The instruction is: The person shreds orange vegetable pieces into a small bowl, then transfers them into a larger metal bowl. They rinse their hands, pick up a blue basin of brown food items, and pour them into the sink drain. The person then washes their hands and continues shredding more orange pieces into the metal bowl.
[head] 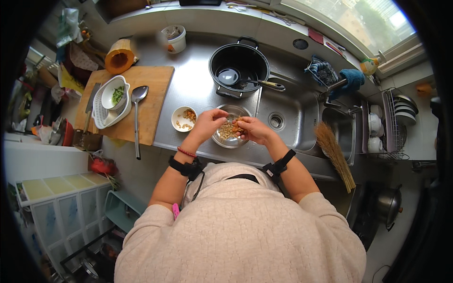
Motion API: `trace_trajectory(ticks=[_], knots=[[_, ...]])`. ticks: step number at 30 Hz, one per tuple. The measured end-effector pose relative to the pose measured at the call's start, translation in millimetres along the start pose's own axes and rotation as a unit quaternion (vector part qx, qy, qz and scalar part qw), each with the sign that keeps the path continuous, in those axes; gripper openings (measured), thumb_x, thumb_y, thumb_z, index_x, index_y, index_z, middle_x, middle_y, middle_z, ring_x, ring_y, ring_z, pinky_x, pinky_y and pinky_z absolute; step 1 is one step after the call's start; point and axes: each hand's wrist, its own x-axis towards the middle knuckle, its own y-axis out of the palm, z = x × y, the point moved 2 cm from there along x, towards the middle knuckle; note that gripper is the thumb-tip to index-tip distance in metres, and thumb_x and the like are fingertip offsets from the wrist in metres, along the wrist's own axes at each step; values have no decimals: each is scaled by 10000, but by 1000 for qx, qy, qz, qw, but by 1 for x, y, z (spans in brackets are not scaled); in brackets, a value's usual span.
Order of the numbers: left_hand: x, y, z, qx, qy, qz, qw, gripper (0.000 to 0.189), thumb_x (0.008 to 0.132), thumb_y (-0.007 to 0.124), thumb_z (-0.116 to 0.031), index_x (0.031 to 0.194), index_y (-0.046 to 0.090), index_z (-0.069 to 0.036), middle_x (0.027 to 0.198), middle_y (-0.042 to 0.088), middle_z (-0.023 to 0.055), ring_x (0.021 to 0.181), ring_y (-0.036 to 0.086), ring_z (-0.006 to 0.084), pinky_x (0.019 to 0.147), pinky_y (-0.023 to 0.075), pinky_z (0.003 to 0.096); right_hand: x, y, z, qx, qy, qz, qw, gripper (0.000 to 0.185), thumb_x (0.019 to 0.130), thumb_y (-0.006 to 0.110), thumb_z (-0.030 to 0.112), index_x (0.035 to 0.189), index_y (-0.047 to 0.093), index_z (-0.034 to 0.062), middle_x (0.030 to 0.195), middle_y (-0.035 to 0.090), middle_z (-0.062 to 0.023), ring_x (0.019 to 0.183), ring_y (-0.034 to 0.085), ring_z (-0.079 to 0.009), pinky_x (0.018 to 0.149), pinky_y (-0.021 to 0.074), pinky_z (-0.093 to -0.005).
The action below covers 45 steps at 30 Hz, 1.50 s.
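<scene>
My right hand (255,130) holds a clump of orange pumpkin pulp with seeds (239,127) over a round stainless steel bowl (231,144). Pale pumpkin seeds (225,131) lie in that bowl. Close beside the clump, above the bowl's left side, is my left hand (211,122), its thumb and fingertips near each other; whether a seed is between them cannot be told. Just left of the steel bowl stands a small white bowl (175,122) holding orange pulp and some seeds. A cut pumpkin (120,56), hollow at its open end, lies at the back left.
Behind the bowls stands a black pot (216,76) with a ladle. On the left, a wooden cutting board (155,102) bears a white basket (102,118), a knife and a metal spatula (137,116). Right are the sink (293,131) and a straw whisk broom (334,155).
</scene>
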Motion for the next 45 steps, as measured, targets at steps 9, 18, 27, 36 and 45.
trace_trajectory(ticks=[9, 18, 27, 36, 45], knots=[[-55, -52, -34, 9, -14, -61, 998, 202, 923, 590, -129, 1057, 669, -1, 949, 679, 44, 844, 612, 95, 736, 490, 229, 18, 1, -14, -81, -11, -57, 995, 201, 978, 469, 88, 1123, 576, -3, 937, 653, -82, 753, 638, -112, 596, 516, -211], [3, -19, -7, -235, -183, 57, 953, 332, 947, 567, -154, 1221, 505, 23, 1127, 599, 128, 954, 623, 197, 835, 536, 313, 29, 13, -19, -78, -64, -52, 994, 299, 836, 692, 101, 1097, 563, 32, 817, 599, -23, 629, 535, -81, 515, 421, -215], [115, 16, 18, -557, -258, 12, 789, 246, 998, 376, -89, 1071, 431, 140, 1133, 498, 269, 1075, 555, 380, 997, 492, 470, 32, 12, -23, -201, -58, -112, 971, 157, 912, 552, 112, 1009, 582, -8, 741, 650, -67, 557, 582, -109, 471, 452, -235], [174, -35, 20, -541, -210, -72, 811, 209, 993, 367, -40, 1081, 379, 149, 1116, 453, 276, 1086, 523, 403, 1006, 504, 482, 33, 10, -18, -34, -25, -105, 994, 210, 924, 494, -12, 1097, 612, -28, 985, 654, -114, 787, 665, -157, 648, 565, -236], [73, -67, -25, -294, -123, -53, 947, 360, 958, 530, -147, 1251, 464, 53, 1232, 511, 135, 1076, 550, 274, 883, 504, 389, 33, 14, -17, 15, -31, -104, 994, 255, 973, 534, 123, 1181, 592, -13, 994, 659, -99, 848, 661, -149, 672, 540, -220]])
